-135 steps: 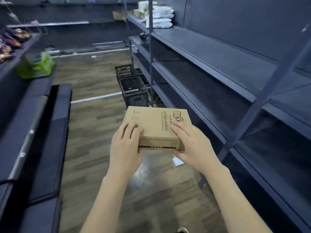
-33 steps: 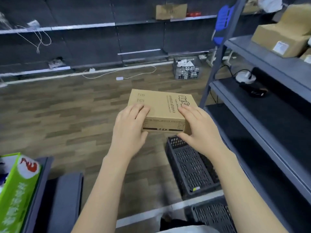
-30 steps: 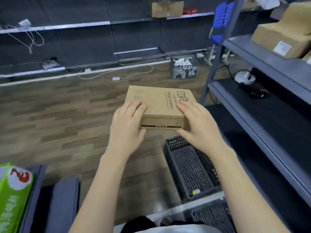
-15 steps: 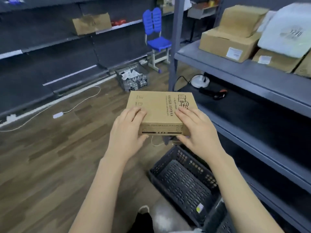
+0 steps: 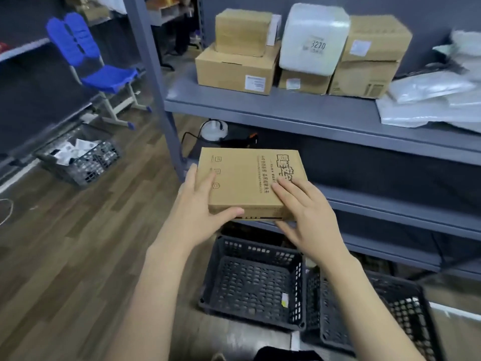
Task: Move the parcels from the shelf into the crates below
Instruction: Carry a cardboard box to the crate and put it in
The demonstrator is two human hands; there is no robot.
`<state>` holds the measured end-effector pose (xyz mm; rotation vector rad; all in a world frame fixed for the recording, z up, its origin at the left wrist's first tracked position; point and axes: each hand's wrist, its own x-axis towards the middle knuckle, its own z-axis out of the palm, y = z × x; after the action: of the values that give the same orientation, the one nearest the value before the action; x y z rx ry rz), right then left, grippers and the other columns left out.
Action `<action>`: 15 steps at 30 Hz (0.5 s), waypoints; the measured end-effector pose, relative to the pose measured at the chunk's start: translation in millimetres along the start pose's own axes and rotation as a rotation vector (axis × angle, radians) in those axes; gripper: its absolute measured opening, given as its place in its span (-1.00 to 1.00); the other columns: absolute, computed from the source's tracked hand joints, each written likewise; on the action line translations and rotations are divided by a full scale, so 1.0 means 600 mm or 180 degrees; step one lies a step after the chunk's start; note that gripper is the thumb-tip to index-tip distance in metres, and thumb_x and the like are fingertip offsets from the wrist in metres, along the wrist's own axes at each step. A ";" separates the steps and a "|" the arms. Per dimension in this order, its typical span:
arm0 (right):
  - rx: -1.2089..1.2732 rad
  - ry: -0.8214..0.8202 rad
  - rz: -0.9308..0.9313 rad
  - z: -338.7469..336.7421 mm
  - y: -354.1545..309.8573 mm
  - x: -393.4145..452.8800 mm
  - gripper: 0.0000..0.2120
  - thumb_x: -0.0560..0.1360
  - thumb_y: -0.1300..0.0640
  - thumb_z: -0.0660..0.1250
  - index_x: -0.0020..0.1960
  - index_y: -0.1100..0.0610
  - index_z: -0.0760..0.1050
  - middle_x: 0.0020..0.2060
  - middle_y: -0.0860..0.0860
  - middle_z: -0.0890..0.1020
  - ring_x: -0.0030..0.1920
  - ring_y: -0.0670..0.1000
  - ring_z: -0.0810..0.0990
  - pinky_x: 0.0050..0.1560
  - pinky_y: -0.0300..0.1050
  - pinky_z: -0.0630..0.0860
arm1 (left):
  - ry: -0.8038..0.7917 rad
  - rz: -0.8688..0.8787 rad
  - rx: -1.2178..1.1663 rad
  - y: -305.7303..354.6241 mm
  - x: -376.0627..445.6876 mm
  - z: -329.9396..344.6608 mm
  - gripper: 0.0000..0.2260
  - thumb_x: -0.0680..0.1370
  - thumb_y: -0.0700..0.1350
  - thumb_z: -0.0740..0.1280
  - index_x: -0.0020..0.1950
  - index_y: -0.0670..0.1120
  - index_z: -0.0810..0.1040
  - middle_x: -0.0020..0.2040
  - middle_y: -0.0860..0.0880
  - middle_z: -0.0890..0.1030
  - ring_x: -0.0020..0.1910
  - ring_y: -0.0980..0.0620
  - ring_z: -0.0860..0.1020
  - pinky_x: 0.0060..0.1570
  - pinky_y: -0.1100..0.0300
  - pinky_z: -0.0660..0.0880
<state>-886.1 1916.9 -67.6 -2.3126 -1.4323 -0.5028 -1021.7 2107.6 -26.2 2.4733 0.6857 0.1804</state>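
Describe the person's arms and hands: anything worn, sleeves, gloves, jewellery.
Both forearms are bare up to the frame edge, with no sleeves in view. The left hand and right hand wear no gloves, and no rings, watch or bracelet show. Nails look short and unpainted.
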 end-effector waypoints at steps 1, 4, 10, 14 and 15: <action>-0.0043 0.0010 0.0067 -0.003 0.010 -0.005 -0.28 0.29 0.11 0.54 0.40 0.16 0.39 0.34 0.07 0.47 0.33 0.13 0.37 0.40 0.01 0.23 | -0.0155 -0.0019 -0.0079 0.007 0.014 0.004 -0.02 0.29 0.41 0.31 0.55 0.05 -0.01 0.55 0.05 -0.15 0.52 0.03 -0.01 0.44 0.07 0.08; -0.0177 0.0074 0.0189 -0.013 0.044 -0.024 -0.29 0.29 0.13 0.54 0.39 0.17 0.41 0.34 0.07 0.47 0.33 0.12 0.37 0.41 0.02 0.22 | -0.0572 0.0019 -0.0304 0.035 0.059 0.013 -0.05 0.30 0.42 0.25 0.55 0.06 -0.05 0.54 0.06 0.09 0.47 0.05 0.17 0.37 0.12 0.20; -0.0220 0.0176 0.0395 -0.010 0.105 -0.047 -0.30 0.33 0.12 0.53 0.41 0.16 0.38 0.38 0.04 0.43 0.39 0.11 0.34 0.42 0.06 0.24 | -0.0752 -0.0416 -0.0826 0.068 0.162 0.035 -0.07 0.41 0.32 0.28 0.55 -0.01 -0.19 0.51 0.00 0.20 0.42 -0.02 0.29 0.23 0.14 0.28; -0.0218 0.0066 0.0463 -0.006 0.136 -0.043 -0.29 0.31 0.13 0.53 0.41 0.16 0.37 0.38 0.04 0.42 0.39 0.11 0.33 0.47 -0.02 0.13 | -0.0844 -0.0521 -0.0956 0.074 0.195 0.055 0.01 0.37 0.28 0.38 0.56 -0.09 -0.14 0.51 -0.01 0.19 0.44 -0.01 0.26 0.31 0.12 0.26; -0.0190 0.0016 0.0506 -0.005 0.142 -0.041 -0.29 0.32 0.14 0.53 0.42 0.16 0.36 0.39 0.04 0.41 0.40 0.10 0.32 0.48 -0.02 0.11 | -0.0845 -0.0516 -0.1038 0.074 0.199 0.059 0.04 0.34 0.27 0.41 0.56 -0.10 -0.14 0.49 0.01 0.24 0.42 0.00 0.29 0.29 0.13 0.28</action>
<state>-819.6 1861.2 -87.2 -2.4453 -1.2337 -0.5105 -890.5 2119.8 -33.3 2.0716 0.6782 -0.0910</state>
